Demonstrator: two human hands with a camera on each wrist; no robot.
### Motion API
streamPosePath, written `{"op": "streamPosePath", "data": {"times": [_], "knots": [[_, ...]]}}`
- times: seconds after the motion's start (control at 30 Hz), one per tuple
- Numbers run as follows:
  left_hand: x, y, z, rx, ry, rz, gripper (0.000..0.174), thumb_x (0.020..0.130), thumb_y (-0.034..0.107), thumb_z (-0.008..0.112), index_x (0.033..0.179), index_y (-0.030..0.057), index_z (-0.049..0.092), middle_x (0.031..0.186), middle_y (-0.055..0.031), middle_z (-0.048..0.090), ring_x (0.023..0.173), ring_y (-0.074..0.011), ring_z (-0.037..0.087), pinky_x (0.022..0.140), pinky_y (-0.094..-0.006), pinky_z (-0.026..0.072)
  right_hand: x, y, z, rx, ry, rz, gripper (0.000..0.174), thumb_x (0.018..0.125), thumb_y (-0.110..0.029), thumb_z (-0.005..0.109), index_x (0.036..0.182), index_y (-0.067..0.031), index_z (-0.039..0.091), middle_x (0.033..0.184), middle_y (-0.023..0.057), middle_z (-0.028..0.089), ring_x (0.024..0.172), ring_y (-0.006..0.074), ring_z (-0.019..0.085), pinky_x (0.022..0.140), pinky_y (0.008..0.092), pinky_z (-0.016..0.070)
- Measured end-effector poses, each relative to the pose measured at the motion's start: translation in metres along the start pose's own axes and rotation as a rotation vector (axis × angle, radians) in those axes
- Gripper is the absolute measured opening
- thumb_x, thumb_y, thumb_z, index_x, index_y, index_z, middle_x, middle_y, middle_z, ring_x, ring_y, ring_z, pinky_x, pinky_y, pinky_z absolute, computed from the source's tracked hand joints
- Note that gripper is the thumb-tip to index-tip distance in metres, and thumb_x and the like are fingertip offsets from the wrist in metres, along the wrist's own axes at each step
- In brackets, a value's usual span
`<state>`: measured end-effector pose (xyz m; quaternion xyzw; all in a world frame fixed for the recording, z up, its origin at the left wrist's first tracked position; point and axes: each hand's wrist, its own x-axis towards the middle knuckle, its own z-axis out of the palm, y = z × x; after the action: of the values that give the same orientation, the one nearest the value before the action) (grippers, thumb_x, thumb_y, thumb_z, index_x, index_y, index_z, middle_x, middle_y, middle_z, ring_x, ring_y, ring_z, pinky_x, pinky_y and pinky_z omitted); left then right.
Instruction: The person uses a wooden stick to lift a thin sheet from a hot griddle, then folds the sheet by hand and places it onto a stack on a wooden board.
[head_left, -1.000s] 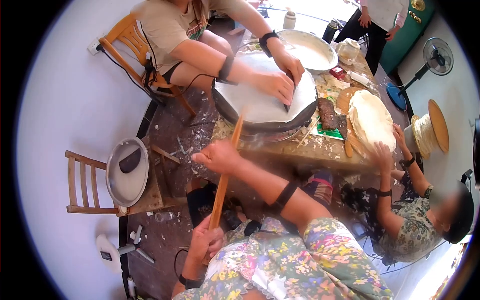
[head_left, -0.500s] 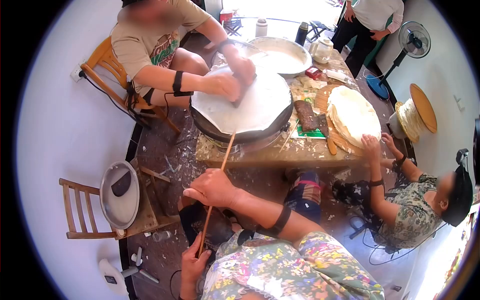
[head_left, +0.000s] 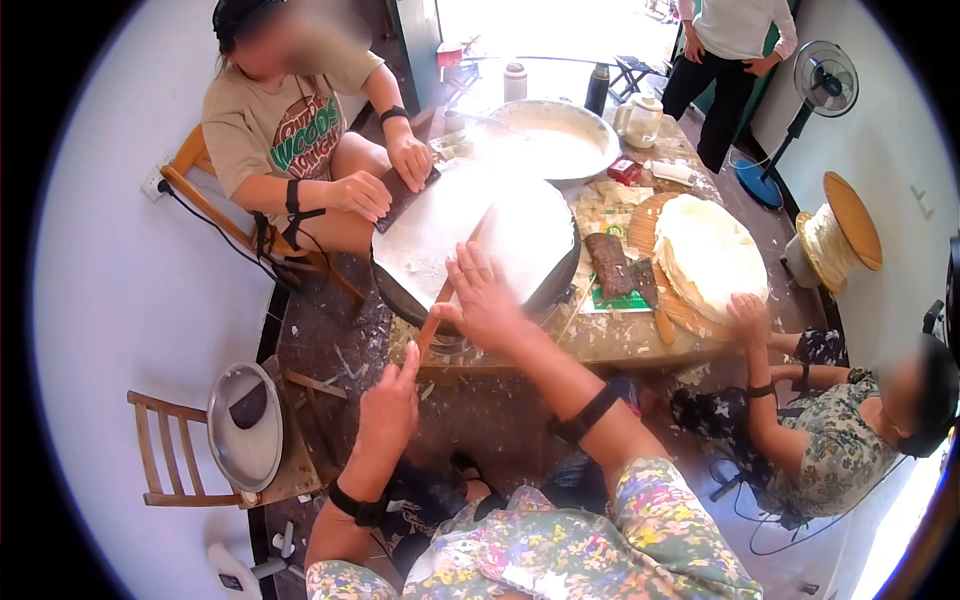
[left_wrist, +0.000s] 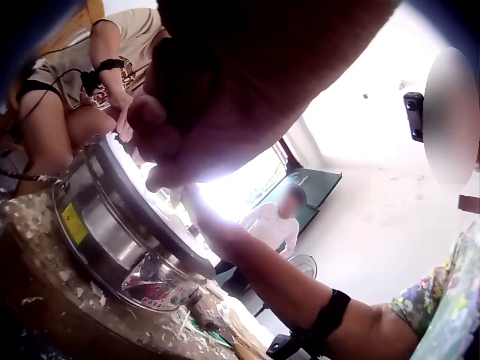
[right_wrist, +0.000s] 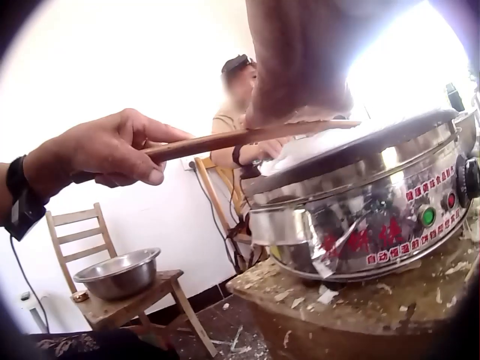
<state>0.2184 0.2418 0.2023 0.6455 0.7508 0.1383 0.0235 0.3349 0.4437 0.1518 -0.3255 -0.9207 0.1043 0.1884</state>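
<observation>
A long flat wooden stick [head_left: 430,328] reaches over the round electric griddle [right_wrist: 352,217], its far end at the thin white sheet [head_left: 535,225] covering the hot plate. My left hand [head_left: 388,405] grips the stick's near end, thumb and forefinger stretched along it in the right wrist view. Over the griddle's near side, my right hand [head_left: 487,305] lies across the stick with straight fingers, the thumb beside the wood. Across from me a person holds a dark scraper [head_left: 405,197] at the sheet's left edge.
Behind the griddle stands a large basin [head_left: 560,140] of pale batter. To the right, a stack of pale sheets [head_left: 708,258] lies on a round wooden board [head_left: 645,235], with a seated person's hand on it. A brown block [head_left: 608,263] lies between. A metal basin [head_left: 246,425] sits at left.
My hands have moved up and forward with the stick, the right one from curled round it to straight fingers over the griddle. The person opposite has drawn the scraper to the sheet's left edge.
</observation>
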Motion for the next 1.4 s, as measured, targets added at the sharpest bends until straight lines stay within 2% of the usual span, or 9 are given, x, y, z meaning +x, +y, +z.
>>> {"op": "streamPosePath", "data": {"times": [0.27, 0.43, 0.7, 0.9, 1.0, 1.07, 1.13, 1.23, 1.4], "knots": [[0.102, 0.003, 0.016, 0.212, -0.038, 0.195, 0.059, 0.082, 0.0, 0.058, 0.139, 0.002, 0.046, 0.084, -0.0159, 0.061, 0.067, -0.0353, 0.067, 0.059, -0.0439, 0.0549, 0.051, 0.075, -0.011, 0.056, -0.011, 0.134, 0.086, 0.094, -0.066, 0.039, 0.145, 0.0035, 0.04, 0.155, 0.0206, 0.033, 0.148, 0.032, 0.022, 0.12, 0.0433, 0.018], [0.063, 0.008, 0.012, 0.225, -0.087, 0.332, 0.063, 0.081, 0.001, 0.06, 0.142, 0.0029, 0.044, 0.083, -0.0131, 0.058, 0.059, -0.0321, 0.064, 0.053, -0.0404, 0.0529, -0.009, 0.06, -0.018, -0.069, 0.182, 0.06, 0.086, 0.092, -0.065, 0.044, 0.134, 0.0096, 0.051, 0.141, 0.0279, 0.049, 0.138, 0.0378, 0.04, 0.117, 0.0453, 0.0257], [-0.017, 0.005, 0.019, 0.225, -0.082, 0.349, 0.064, 0.081, 0.004, 0.058, 0.143, 0.0028, 0.044, 0.08, -0.0097, 0.053, 0.056, -0.0267, 0.063, 0.048, -0.0367, 0.051, -0.08, 0.015, -0.015, 0.006, 0.328, 0.019, 0.083, 0.088, -0.061, 0.053, 0.127, 0.0127, 0.055, 0.135, 0.0308, 0.052, 0.135, 0.0409, 0.043, 0.117, 0.0493, 0.0249], [-0.075, 0.011, 0.007, 0.144, -0.105, 0.246, 0.063, 0.08, 0.002, 0.061, 0.142, 0.0046, 0.046, 0.081, -0.0113, 0.054, 0.06, -0.0284, 0.064, 0.051, -0.0386, 0.0526, -0.112, -0.022, -0.025, -0.084, 0.257, -0.03, 0.082, 0.087, -0.058, 0.057, 0.125, 0.0142, 0.055, 0.131, 0.0327, 0.054, 0.133, 0.0437, 0.045, 0.118, 0.0503, 0.0218], [-0.1, 0.02, 0.009, -0.085, -0.079, 0.156, 0.067, 0.082, 0.001, 0.063, 0.146, 0.0051, 0.041, 0.087, -0.0142, 0.058, 0.063, -0.0301, 0.063, 0.051, -0.0396, 0.0501, -0.119, -0.04, -0.038, -0.026, 0.225, -0.016, 0.077, 0.087, -0.053, 0.059, 0.127, 0.0124, 0.054, 0.139, 0.03, 0.049, 0.137, 0.0415, 0.039, 0.119, 0.0511, 0.0198], [-0.097, 0.027, 0.019, -0.411, 0.035, 0.222, 0.066, 0.085, 0.003, 0.063, 0.147, 0.0041, 0.04, 0.086, -0.0106, 0.06, 0.063, -0.0228, 0.063, 0.049, -0.0343, 0.0467, -0.12, -0.044, -0.044, 0.051, 0.315, -0.024, 0.073, 0.088, -0.048, 0.061, 0.129, 0.0113, 0.053, 0.143, 0.0289, 0.045, 0.139, 0.0412, 0.036, 0.117, 0.0523, 0.0218], [-0.089, 0.041, 0.022, -0.761, -0.032, 0.083, 0.064, 0.087, 0.004, 0.063, 0.147, 0.0035, 0.04, 0.083, -0.0066, 0.06, 0.061, -0.0158, 0.06, 0.048, -0.0288, 0.043, -0.12, -0.04, -0.044, 0.057, 0.295, 0.034, 0.072, 0.089, -0.047, 0.059, 0.133, 0.0101, 0.05, 0.151, 0.0264, 0.036, 0.145, 0.0375, 0.027, 0.119, 0.0511, 0.0153], [-0.073, 0.074, 0.001, -1.28, -0.37, -0.412, 0.062, 0.09, 0.004, 0.059, 0.148, 0.0046, 0.038, 0.073, 0.0018, 0.051, 0.051, -0.0049, 0.046, 0.044, -0.0195, 0.0355, -0.113, -0.027, -0.048, 0.065, 0.255, 0.082, 0.072, 0.091, -0.044, 0.058, 0.138, 0.0094, 0.045, 0.156, 0.0253, 0.027, 0.149, 0.0351, 0.02, 0.12, 0.052, 0.0099], [-0.04, 0.082, 0.017, -1.471, -0.416, -0.484, 0.059, 0.094, 0.006, 0.052, 0.149, 0.0074, 0.032, 0.068, 0.0009, 0.046, 0.043, -0.0052, 0.038, 0.037, -0.0216, 0.0345, -0.08, 0.001, -0.046, 0.058, 0.081, 0.092, 0.075, 0.094, -0.046, 0.05, 0.144, 0.0089, 0.037, 0.159, 0.025, 0.021, 0.151, 0.0337, 0.013, 0.119, 0.0552, 0.0058]]}}
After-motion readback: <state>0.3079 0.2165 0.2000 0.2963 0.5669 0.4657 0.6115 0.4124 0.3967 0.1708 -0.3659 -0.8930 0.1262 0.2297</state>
